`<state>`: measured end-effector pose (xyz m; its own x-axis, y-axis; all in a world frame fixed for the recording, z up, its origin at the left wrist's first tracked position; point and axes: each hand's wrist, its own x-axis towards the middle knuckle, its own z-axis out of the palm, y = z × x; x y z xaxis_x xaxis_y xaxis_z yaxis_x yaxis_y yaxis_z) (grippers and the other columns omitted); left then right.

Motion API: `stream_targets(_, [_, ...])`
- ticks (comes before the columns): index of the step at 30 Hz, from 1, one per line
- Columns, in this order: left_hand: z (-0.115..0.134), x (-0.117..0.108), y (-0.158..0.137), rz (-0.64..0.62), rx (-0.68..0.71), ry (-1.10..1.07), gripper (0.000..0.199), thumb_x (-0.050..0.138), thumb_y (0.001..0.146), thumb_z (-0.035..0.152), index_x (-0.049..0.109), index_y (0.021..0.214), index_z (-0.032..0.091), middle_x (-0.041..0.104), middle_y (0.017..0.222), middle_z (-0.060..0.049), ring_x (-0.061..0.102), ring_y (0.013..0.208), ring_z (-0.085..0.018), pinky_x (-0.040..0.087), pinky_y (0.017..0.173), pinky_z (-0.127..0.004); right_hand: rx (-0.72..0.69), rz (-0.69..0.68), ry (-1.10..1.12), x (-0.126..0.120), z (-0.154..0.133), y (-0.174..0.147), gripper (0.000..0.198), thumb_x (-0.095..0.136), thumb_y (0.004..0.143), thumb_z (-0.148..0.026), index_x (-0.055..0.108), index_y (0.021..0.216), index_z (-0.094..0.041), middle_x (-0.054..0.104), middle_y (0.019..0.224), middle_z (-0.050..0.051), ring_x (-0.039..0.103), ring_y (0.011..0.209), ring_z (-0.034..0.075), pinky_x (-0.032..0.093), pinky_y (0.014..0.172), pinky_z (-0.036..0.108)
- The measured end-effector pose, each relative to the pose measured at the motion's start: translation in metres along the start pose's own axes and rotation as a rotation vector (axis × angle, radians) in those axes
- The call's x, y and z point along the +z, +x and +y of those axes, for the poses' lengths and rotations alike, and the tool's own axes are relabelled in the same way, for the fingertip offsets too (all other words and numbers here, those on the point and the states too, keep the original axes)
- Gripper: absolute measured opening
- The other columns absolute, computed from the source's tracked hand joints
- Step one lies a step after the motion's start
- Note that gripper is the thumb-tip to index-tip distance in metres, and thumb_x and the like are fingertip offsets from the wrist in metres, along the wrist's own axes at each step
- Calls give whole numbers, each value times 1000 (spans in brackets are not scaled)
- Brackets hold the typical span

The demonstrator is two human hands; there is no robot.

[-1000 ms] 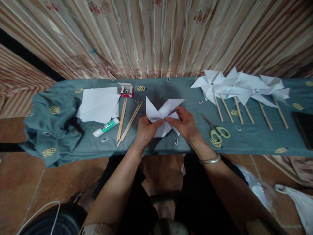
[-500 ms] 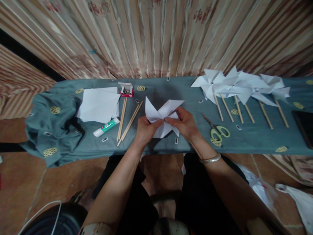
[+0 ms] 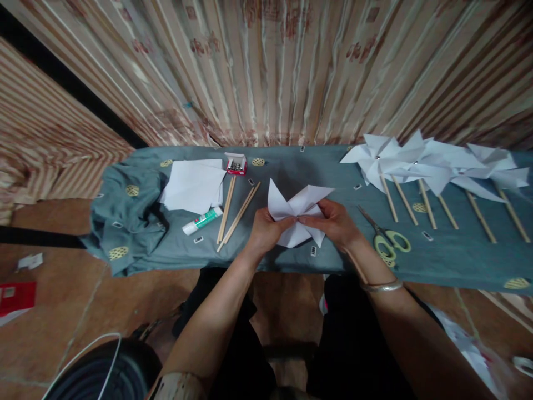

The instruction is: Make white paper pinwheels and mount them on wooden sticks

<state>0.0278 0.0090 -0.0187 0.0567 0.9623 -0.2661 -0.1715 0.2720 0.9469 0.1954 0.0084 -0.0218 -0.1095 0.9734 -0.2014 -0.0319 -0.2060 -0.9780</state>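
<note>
A white paper pinwheel (image 3: 306, 201) is held between my two hands above the front of the cloth-covered table. My left hand (image 3: 266, 229) grips its left side, with the thumb near the centre. From the right, my right hand (image 3: 336, 223) pinches it, its thumb also close to the middle. A small shiny pin head (image 3: 297, 218) shows at the centre between the thumbs. Fingers behind the paper are hidden, and no stick is visible on this pinwheel.
Left of my hands lie wooden sticks (image 3: 238, 218), a glue stick (image 3: 202, 220), a paper stack (image 3: 194, 184) and a small red box of pins (image 3: 236, 165). Green-handled scissors (image 3: 385, 236) rest to the right. Beyond them are several finished pinwheels (image 3: 377, 158) on sticks.
The camera view has shifted, so the table appears farther right and lower. Both hands still hold the pinwheel; the shiny pin head now shows between the thumbs.
</note>
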Motion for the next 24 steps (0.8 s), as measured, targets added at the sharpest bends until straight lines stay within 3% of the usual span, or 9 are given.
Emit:
stream_targets(13, [-6,-2,-1,19,21,-69,18,81,54,23,75,68,13,73,66,-2,64,59,-16,50,59,-28,76,49,132,14,-3,-3,51,92,48,-39,70,90,-20,76,76,-1,67,61,18,55,61,31])
stream_targets(19, [3,-12,0,-82,95,-13,30,84,58,34,76,80,15,76,80,-5,69,73,-20,54,70,-31,59,70,133,6,-6,-3,48,91,51,-36,70,91,-23,77,79,-2,69,65,19,56,63,32])
stream_targets(21, [8,-25,8,-11,204,68,31,78,70,38,76,92,16,76,91,-7,70,83,-20,54,76,-31,39,117,127,-2,-7,-2,44,90,53,-36,69,90,-23,77,80,-2,69,65,19,56,63,31])
stream_targets(24, [12,-49,25,209,421,505,16,66,83,28,76,91,19,73,97,-8,67,88,-20,53,82,-31,-1,179,122,-14,-8,-4,41,89,55,-36,70,89,-23,77,83,-2,69,66,18,56,63,31])
